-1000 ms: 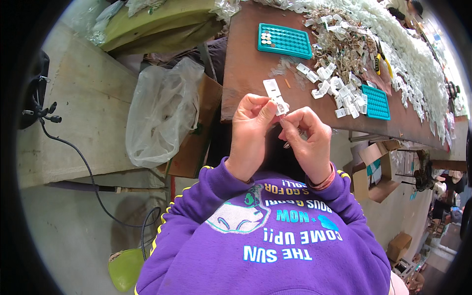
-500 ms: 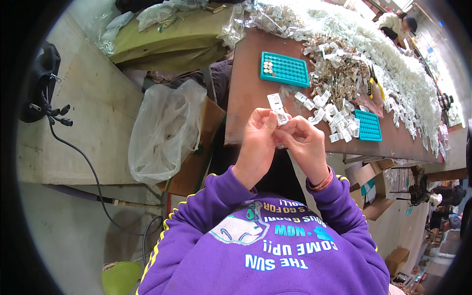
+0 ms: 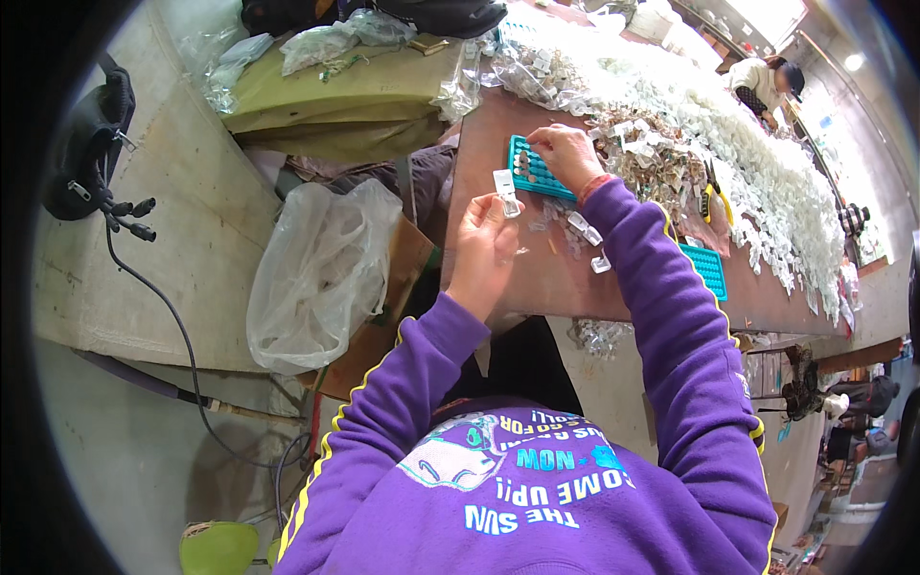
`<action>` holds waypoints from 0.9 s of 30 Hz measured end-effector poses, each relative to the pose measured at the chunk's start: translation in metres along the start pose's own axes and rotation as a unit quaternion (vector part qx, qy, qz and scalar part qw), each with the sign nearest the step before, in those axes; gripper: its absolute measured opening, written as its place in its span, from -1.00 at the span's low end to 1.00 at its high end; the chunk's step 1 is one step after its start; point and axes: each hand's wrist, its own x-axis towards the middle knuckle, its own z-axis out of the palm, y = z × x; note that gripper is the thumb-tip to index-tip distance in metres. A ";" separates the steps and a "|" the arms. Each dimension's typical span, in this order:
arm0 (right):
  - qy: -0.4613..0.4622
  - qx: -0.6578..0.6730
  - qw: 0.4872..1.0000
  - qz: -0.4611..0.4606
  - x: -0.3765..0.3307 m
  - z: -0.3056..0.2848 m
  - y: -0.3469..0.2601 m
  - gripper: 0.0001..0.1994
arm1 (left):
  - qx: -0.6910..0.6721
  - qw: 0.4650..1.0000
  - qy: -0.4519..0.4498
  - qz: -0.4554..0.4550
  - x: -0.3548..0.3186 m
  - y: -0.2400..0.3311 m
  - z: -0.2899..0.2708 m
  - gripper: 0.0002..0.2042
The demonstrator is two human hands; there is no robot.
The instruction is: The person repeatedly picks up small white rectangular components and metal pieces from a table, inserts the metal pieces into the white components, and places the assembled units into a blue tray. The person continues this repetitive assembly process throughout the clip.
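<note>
Just left of the table's middle, my left hand (image 3: 485,247) pinches a small white plastic case (image 3: 505,193) between thumb and fingertips. Its lid stands open and the lower half looks clear. My right hand (image 3: 569,156) reaches over a teal tray (image 3: 550,185) with rows of round hollows. The fingers of that hand are drawn together at the tray's far part, and whatever they hold is too small to make out. Several little round pieces (image 3: 532,176) sit in the tray's left hollows. My right forearm covers most of the loose white cases (image 3: 584,228).
A heap of clear plastic pieces (image 3: 767,206) spreads along the table's far side, with brownish bits (image 3: 661,182) nearer. Yellow-handled pliers (image 3: 711,196) lie there. A second teal tray (image 3: 707,268) is beyond my right arm. A plastic bag (image 3: 321,273) hangs at left. Another person (image 3: 764,84) is at far right.
My right hand has left the white case and moved up to the teal tray. My left hand keeps the case and has shifted a little left.
</note>
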 end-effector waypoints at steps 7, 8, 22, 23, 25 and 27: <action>-0.063 -0.002 0.998 -0.005 0.012 0.010 0.007 -0.87 | -0.012 1.000 -0.025 -0.005 -0.002 -0.002 -0.002 -0.88; -0.063 -0.009 0.998 -0.004 0.013 0.010 0.007 -0.87 | -0.020 0.999 -0.027 0.005 -0.001 -0.004 -0.002 -0.87; -0.126 0.028 0.992 0.019 0.013 -0.001 0.005 -0.85 | -0.022 0.999 -0.038 0.007 -0.001 -0.004 -0.006 -0.83; -0.127 0.024 0.991 0.023 0.013 -0.001 0.004 -0.86 | -0.016 0.999 -0.035 0.007 -0.001 -0.004 -0.007 -0.82; -0.136 0.031 0.990 0.019 0.014 -0.003 0.005 -0.86 | -0.005 0.999 -0.033 0.000 -0.002 -0.003 -0.007 -0.82; -0.161 0.055 0.985 0.038 0.016 -0.003 0.006 -0.86 | -0.003 1.000 -0.029 0.002 -0.001 -0.004 -0.007 -0.82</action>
